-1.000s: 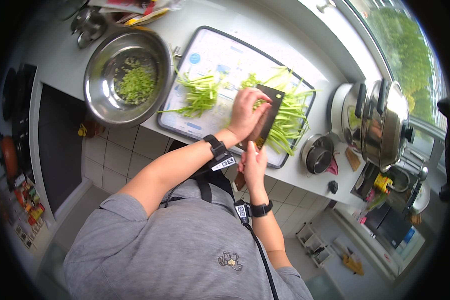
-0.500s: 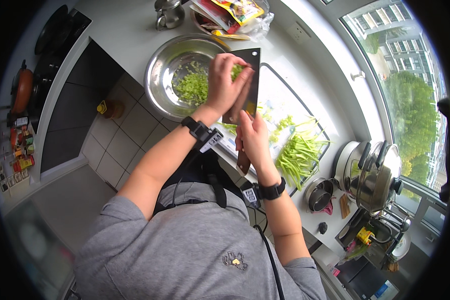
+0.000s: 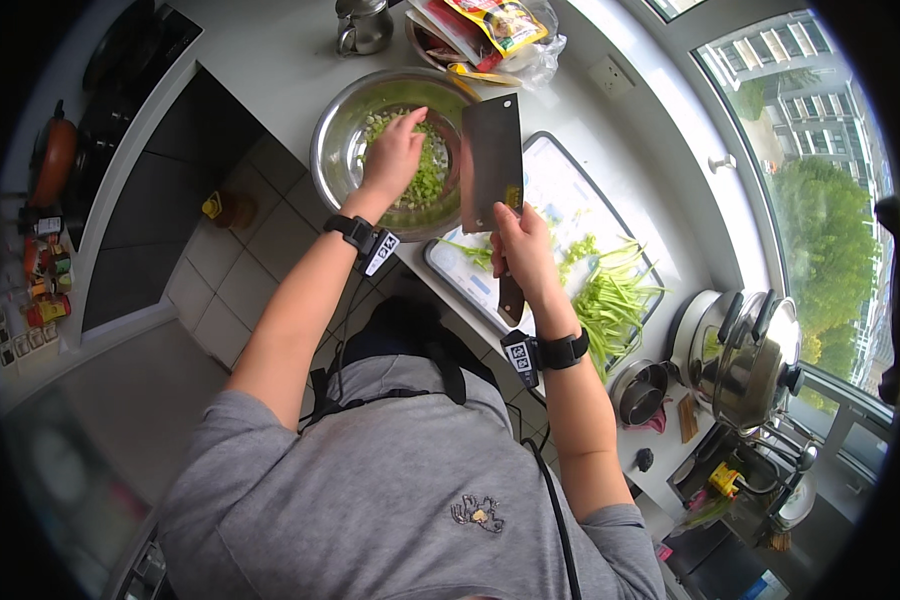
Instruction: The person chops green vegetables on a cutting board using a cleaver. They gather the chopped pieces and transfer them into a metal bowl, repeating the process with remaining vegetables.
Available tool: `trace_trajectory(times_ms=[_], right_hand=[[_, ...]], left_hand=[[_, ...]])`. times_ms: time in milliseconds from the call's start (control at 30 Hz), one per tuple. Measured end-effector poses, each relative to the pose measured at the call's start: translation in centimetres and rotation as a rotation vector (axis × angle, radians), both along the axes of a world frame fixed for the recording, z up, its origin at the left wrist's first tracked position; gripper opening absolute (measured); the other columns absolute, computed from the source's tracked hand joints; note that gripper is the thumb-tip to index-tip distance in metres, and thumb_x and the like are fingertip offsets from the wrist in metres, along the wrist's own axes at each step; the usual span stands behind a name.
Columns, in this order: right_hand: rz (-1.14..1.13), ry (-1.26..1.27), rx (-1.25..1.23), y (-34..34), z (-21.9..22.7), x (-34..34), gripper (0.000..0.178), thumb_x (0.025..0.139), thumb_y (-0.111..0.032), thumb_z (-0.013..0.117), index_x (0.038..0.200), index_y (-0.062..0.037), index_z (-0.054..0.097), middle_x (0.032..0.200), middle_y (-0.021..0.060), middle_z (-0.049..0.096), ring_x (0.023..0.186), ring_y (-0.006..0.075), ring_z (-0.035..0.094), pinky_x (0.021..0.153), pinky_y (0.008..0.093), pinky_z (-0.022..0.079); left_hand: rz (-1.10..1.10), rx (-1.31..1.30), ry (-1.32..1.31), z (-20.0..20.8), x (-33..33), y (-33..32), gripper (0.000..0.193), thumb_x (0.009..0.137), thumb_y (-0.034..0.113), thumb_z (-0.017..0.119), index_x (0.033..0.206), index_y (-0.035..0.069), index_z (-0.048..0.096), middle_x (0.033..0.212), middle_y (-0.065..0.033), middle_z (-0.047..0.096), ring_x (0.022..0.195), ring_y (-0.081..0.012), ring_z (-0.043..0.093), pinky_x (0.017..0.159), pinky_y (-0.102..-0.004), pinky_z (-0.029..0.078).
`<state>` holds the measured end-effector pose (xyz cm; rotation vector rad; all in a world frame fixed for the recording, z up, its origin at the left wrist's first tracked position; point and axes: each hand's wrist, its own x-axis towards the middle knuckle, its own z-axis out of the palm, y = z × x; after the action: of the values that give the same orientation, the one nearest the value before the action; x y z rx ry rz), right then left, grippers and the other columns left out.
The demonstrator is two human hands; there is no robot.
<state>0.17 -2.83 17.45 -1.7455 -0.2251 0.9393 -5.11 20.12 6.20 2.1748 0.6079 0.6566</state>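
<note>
My left hand (image 3: 394, 158) hovers over a large steel bowl (image 3: 328, 160), its fingers loosely apart with nothing visible in them. Inside the bowl lie finely chopped green vegetable pieces (image 3: 432, 178). My right hand (image 3: 527, 252) grips a cleaver (image 3: 492, 160) by its handle, the broad dark blade turned up beside the bowl's right rim. Below the cleaver, a white cutting board (image 3: 560, 165) with a dark edge bears a few cut bits and a bunch of thin green stalks (image 3: 615, 300) at its right end.
Beyond the bowl stand a steel pitcher (image 3: 365, 28) and a pile of food packets (image 3: 495, 25). To the right are small round pans (image 3: 638, 392), a big lidded steel pot (image 3: 760, 350) and a sink area. A window (image 3: 810, 200) borders the counter. A yellow-capped bottle (image 3: 228, 209) stands on the floor.
My left hand has left the cleaver's blade and moved left over the bowl; the greens it held against the blade are gone from there. The blade now shows its broad face.
</note>
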Motion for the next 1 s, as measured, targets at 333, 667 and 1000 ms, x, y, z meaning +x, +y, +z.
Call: trace_trajectory(times_ms=[333, 667, 1000], right_hand=[[-0.072, -0.01, 0.018, -4.1, 0.5, 0.7, 0.022, 0.104, -0.02, 0.053, 0.103, 0.0023, 0.051, 0.059, 0.0027, 0.05, 0.039, 0.0133, 0.047, 0.037, 0.0296, 0.038], [-0.123, 0.016, 0.037, -6.4, 1.4, 0.4, 0.023, 0.104, -0.021, 0.055, 0.107, 0.0018, 0.053, 0.061, 0.0026, 0.05, 0.04, 0.0123, 0.046, 0.036, 0.0287, 0.038], [-0.311, -0.013, 0.029, -12.7, 2.0, 2.1, 0.021, 0.104, -0.024, 0.054, 0.11, -0.0033, 0.054, 0.06, -0.0004, 0.05, 0.04, 0.0092, 0.047, 0.037, 0.0233, 0.037]], left_hand=[[-0.218, -0.012, 0.413, 1.0, -3.0, 4.1, 0.02, 0.079, 0.017, 0.08, 0.097, 0.008, 0.076, 0.09, -0.0061, 0.069, 0.078, -0.0167, 0.066, 0.078, -0.0368, 0.05], [-0.257, 0.412, 0.908, 2.5, -4.7, 1.0, 0.015, 0.07, 0.034, 0.082, 0.074, 0.019, 0.079, 0.078, -0.0049, 0.072, 0.092, -0.0252, 0.065, 0.089, -0.0432, 0.035], [-0.3, 0.318, 0.379, 6.5, -3.4, 1.4, 0.012, 0.08, 0.018, 0.077, 0.08, 0.01, 0.069, 0.089, -0.0069, 0.068, 0.093, -0.028, 0.065, 0.118, -0.0537, 0.03]])
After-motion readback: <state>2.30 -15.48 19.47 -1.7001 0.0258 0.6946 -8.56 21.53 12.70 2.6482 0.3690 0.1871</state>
